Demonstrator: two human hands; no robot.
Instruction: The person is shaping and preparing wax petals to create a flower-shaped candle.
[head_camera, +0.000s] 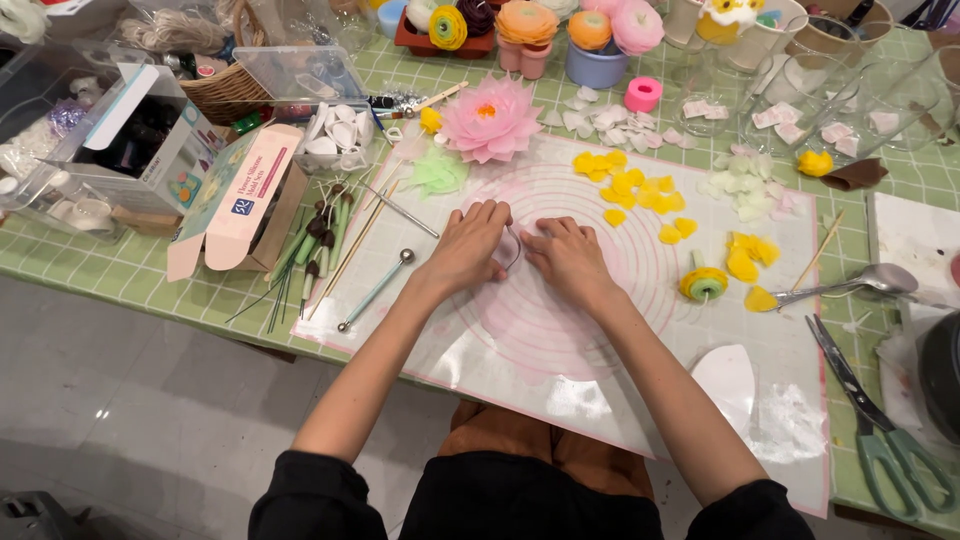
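While our left hand (470, 243) and right hand (566, 252) press a thin metal petal cutter (513, 247) between curled fingertips onto the pink silicone mat (560, 300), we should bear down evenly; a ball tool (376, 290) lies left, yellow petals (625, 188) beyond right.

We see a pink lotus-like flower (490, 117) at twelve o'clock, yellow petals (628, 188) at one, green-handled scissors (880, 430) at four, a metal spoon (860, 283) at three, an open pink box (240, 200) at ten.
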